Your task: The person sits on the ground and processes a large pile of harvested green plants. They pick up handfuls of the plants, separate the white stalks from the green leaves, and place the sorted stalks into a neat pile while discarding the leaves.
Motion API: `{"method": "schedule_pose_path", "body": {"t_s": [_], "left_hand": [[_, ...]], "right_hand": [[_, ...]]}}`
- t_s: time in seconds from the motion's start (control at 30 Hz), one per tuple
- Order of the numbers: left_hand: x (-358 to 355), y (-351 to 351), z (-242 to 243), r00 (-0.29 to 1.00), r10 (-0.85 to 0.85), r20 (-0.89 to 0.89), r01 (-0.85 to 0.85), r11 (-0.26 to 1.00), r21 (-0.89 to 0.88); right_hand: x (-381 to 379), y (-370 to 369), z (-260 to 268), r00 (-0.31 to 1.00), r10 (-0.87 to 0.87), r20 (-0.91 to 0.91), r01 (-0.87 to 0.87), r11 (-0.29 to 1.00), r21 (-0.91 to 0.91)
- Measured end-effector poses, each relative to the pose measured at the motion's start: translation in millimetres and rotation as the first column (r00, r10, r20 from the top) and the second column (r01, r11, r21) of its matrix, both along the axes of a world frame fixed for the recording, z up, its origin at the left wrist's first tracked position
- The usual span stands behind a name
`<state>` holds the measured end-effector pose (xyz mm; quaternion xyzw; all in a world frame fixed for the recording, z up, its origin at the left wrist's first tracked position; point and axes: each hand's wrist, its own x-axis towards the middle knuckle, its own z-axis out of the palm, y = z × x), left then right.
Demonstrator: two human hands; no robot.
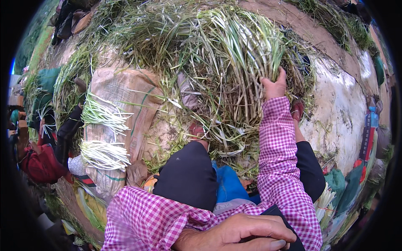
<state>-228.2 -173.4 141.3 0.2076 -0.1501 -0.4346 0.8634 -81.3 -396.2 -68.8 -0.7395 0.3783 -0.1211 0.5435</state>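
With my right arm stretched forward, my right hand (275, 85) is closed around part of a bunch of long, leafy green stalks (251, 53). The bunch leans on a large heap of similar stalks between my feet; their stems are pale to brown. Close to the camera, my left hand (245, 230) is bent across my body, fingers and thumb curled on a dark flat object (282, 216) that I cannot identify. On a woven sack (125, 88) to my left lie two bundles of trimmed stems, one green and white (106, 117), the other mostly white (105, 155).
A blue cloth or bag (230, 183) lies between my knees. At far left sits a person in red (44, 163), holding pale stems (45, 120). A pale sheet (333, 94) covers ground to the right. More pale stems (325, 200) stand by green sacks (336, 185) at lower right.
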Motion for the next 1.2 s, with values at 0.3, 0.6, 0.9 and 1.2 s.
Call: {"method": "schedule_pose_path", "body": {"t_s": [0.3, 0.6, 0.9, 1.2], "left_hand": [[-6, -5, 3, 0.996, 0.095, -0.002, -0.095, 0.995, -0.023], [-8, -4, 0, 0.998, 0.029, 0.053, -0.031, 0.999, 0.039], [-9, 1, 2, 1.000, 0.023, 0.002, -0.023, 1.000, 0.005], [-11, 8, 13, 0.999, 0.024, 0.044, -0.025, 0.999, 0.024]], "right_hand": [[-4, -22, -13, 0.994, 0.017, -0.107, -0.087, 0.710, -0.699], [10, 37, -74, 0.804, 0.306, -0.511, -0.592, 0.330, -0.735], [0, -7, -3, 0.854, 0.101, 0.510, 0.183, 0.859, -0.478], [-27, 28, 45, 0.860, -0.001, 0.510, -0.093, 0.983, 0.159]]}}
